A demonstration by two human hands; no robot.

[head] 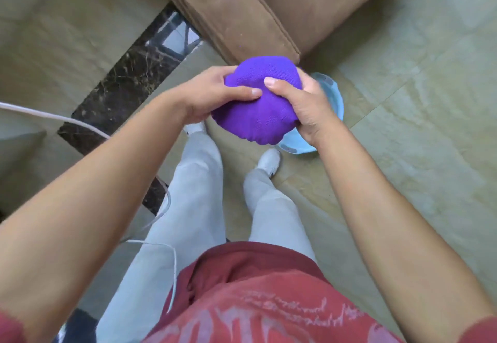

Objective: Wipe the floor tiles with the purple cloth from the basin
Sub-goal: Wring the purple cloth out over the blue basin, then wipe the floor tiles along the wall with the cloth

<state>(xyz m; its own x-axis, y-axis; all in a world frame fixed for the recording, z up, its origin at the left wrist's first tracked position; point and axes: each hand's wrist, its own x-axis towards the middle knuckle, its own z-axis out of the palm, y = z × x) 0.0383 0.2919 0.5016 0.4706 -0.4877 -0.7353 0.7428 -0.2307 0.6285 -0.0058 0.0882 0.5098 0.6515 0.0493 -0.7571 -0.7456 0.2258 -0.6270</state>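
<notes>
The purple cloth (256, 112) is bunched into a rounded bundle, held up in the air in front of me. My left hand (215, 93) grips its left side, thumb pressed across the top. My right hand (301, 105) clasps its right side, thumb on top as well. Under the cloth and my right hand a light blue basin (332, 92) stands on the floor, mostly hidden. The pale greenish floor tiles (403, 100) spread to the right and left.
A brown sofa corner (242, 14) juts in just beyond the basin. A dark marble strip (121, 92) crosses the floor at the left. A white cable (53, 116) runs from the left toward my legs. My feet (269, 159) stand beside the basin.
</notes>
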